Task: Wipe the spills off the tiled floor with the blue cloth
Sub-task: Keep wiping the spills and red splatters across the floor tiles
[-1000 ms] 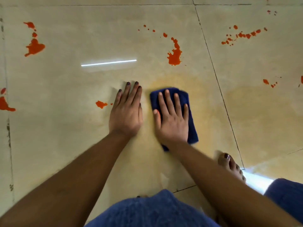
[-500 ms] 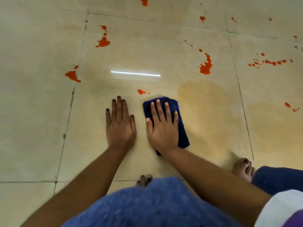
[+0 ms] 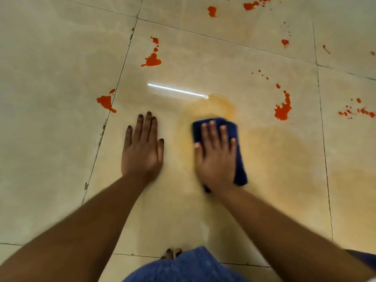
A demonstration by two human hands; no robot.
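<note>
My right hand [image 3: 215, 159] lies flat on the folded blue cloth [image 3: 231, 125] and presses it against the beige tiled floor [image 3: 61, 98]. A thin orange smear [image 3: 213, 103] curves around the cloth's far edge, and a wider faded orange film [image 3: 284, 159] covers the tile to its right. My left hand [image 3: 142, 151] rests palm down on the floor beside it, fingers apart, holding nothing. Red spills lie further out: one [image 3: 152, 61] ahead of my left hand, one [image 3: 105, 101] on the grout line to the left, one [image 3: 282, 109] ahead right.
More red splatter [image 3: 358, 111] sits at the right edge and another red spot [image 3: 211, 11] at the top. Dark grout lines [image 3: 114, 98] cross the floor. My knee in blue fabric [image 3: 189, 267] and my toes [image 3: 172, 253] are at the bottom.
The cloth slid forward under my right hand over a small red spot, which is gone; an orange smear is in its place. My left hand stayed planted.
</note>
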